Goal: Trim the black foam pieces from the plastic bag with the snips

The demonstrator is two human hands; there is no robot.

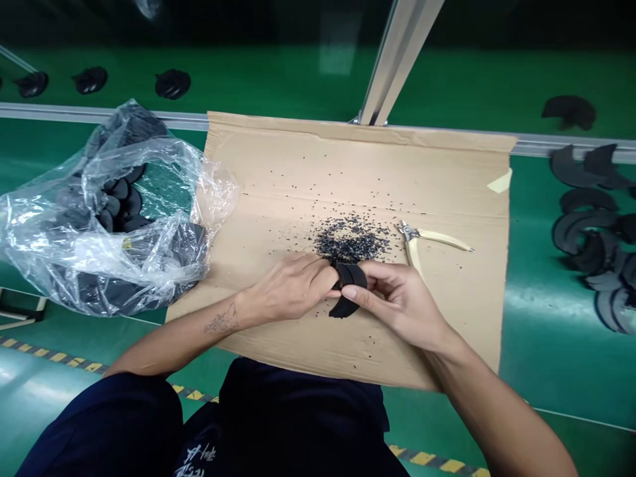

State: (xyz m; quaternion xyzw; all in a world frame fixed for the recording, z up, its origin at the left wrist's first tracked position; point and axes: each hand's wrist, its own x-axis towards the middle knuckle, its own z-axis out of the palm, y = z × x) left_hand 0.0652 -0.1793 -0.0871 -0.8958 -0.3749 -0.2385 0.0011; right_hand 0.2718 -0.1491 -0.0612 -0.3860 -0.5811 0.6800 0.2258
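Note:
Both hands meet over the cardboard sheet (268, 152), working on one curved black crescent-shaped piece (352, 281). My right hand (392, 295) grips its right side, thumb on the near face and fingers behind. My left hand (303, 285) is closed at the piece's left edge, its fingertips pressed together; whatever they pinch is hidden. Just beyond the hands lies a pile of tiny black bits (352, 238), with stray ones scattered around. Cutting pliers (442, 238) with pale yellow handles rest on the cardboard right of the pile, handles spread.
A clear plastic bag (149, 245) holding black curved pieces stands left of the cardboard. More black crescents (591, 228) lie in a heap on the green surface at right. A metal post (397, 63) rises at the back edge, with black pieces (172, 84) behind the rail.

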